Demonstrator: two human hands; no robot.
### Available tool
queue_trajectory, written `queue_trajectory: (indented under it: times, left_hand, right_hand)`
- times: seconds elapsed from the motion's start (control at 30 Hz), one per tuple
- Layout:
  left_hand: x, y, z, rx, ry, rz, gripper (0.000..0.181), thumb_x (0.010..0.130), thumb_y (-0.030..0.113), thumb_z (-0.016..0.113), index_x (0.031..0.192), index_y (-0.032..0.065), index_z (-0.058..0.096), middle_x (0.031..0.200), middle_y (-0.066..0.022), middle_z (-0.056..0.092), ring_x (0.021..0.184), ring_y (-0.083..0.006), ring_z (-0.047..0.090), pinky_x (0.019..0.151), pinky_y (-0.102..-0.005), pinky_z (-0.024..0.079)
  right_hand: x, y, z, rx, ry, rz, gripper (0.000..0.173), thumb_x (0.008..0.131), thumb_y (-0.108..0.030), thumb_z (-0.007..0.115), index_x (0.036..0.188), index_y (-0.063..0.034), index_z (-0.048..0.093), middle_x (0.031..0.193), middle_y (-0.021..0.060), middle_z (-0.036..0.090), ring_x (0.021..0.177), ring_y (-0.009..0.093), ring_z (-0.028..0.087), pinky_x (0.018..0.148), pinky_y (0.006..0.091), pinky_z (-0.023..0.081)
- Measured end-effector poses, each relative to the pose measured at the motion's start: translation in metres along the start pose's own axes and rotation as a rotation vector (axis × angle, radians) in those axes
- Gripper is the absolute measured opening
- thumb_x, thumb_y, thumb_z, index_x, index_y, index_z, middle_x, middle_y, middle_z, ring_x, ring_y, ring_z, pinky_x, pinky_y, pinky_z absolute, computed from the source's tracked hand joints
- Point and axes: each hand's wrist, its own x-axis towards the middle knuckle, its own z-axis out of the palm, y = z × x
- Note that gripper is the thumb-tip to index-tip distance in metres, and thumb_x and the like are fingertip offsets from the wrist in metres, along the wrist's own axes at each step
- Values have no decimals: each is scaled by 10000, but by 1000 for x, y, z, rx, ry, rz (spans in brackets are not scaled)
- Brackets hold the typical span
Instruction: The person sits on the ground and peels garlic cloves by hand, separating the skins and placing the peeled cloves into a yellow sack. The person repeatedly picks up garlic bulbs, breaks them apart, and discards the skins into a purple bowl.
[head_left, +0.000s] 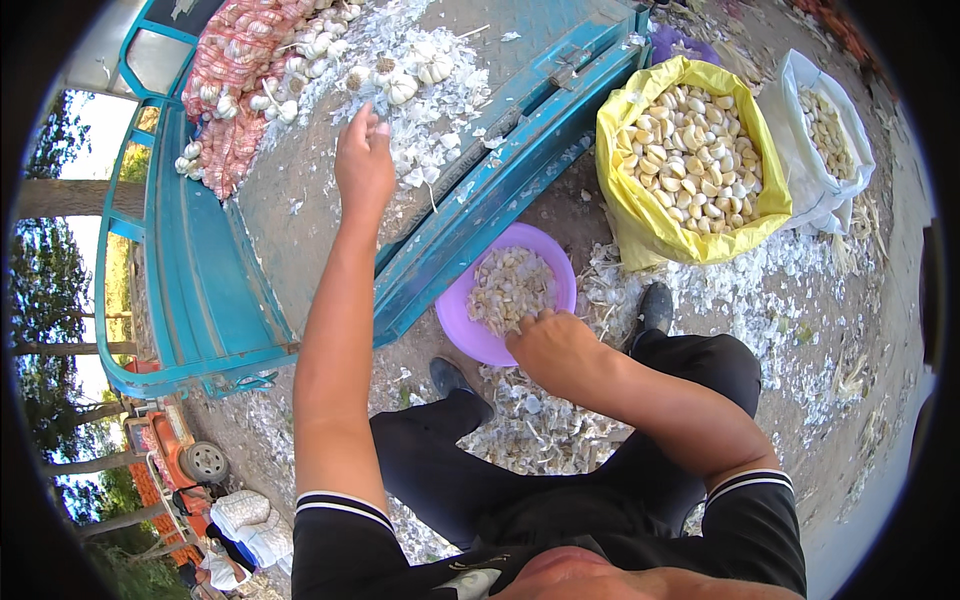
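Observation:
My left hand (365, 161) is over the metal truck bed, just short of some whole garlic bulbs (401, 88) lying among papery skins; its fingers are slightly curled and apart, and nothing shows in them. Below the bed's edge stands a purple plastic basin (455, 322) with garlic cloves and loose skins (510, 289) in it. My right hand (556, 349) is at the basin's near right rim, fingers bent down towards the cloves; the fingertips are partly hidden, so what they hold does not show.
A teal side panel (510, 187) runs between bed and basin. Red mesh sacks of garlic (232, 82) lie on the bed. A yellow woven sack (622, 217) and a white sack (795, 97), both with cloves, stand at right. Skins (750, 300) litter the ground. People and an orange vehicle (169, 442) are at lower left.

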Motion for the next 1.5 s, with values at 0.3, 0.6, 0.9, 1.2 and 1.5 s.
queue_trajectory:
  times: [0.3, 0.6, 0.9, 1.2, 1.5]
  left_hand:
    - [115, -18, 44, 464, -275, 33, 606, 965, 242, 908, 1524, 146, 696, 1369, -210, 667, 1291, -392, 693, 1127, -474, 562]
    - [45, 20, -8, -74, -252, 45, 631, 958, 168, 925, 1534, 154, 669, 1220, -112, 789, 1196, -279, 775, 988, -466, 617]
    - [-205, 75, -73, -1373, -436, -683, 567, 1216, 156, 582, 1730, -36, 438, 1643, -239, 608, 1523, -428, 618, 1316, -559, 528]
    - [-290, 56, -60, -1556, -327, -746, 573, 1138, 142, 750, 1647, 36, 510, 1550, -168, 668, 1423, -297, 700, 1245, -539, 610]
    - [-290, 44, -68, -1243, -348, -560, 736, 1007, 3, 869, 1662, 7, 534, 1523, -163, 707, 1384, -261, 720, 1189, -452, 624]
  right_hand:
    - [-10, 15, -2, 26, -24, 72, 230, 956, -113, 746, 1170, -42, 791, 1129, 175, 791, 1020, 351, 805, 848, 477, 649]
    - [-15, 26, -9, 127, 147, 74, 152, 969, -120, 733, 1089, -55, 799, 1049, 174, 793, 963, 359, 823, 840, 519, 662]
    - [-15, 35, -56, 1005, 607, 195, 275, 987, -92, 799, 1237, 19, 829, 1044, 189, 859, 940, 255, 851, 856, 391, 658]
    - [17, 5, -24, 1416, 379, 226, 295, 1033, -76, 804, 1290, 68, 809, 1058, 106, 836, 886, 130, 763, 826, 306, 633]
    - [37, -1, -26, 1494, 223, 351, 382, 995, -128, 870, 1337, 30, 807, 1066, 62, 821, 912, 110, 741, 842, 283, 596]
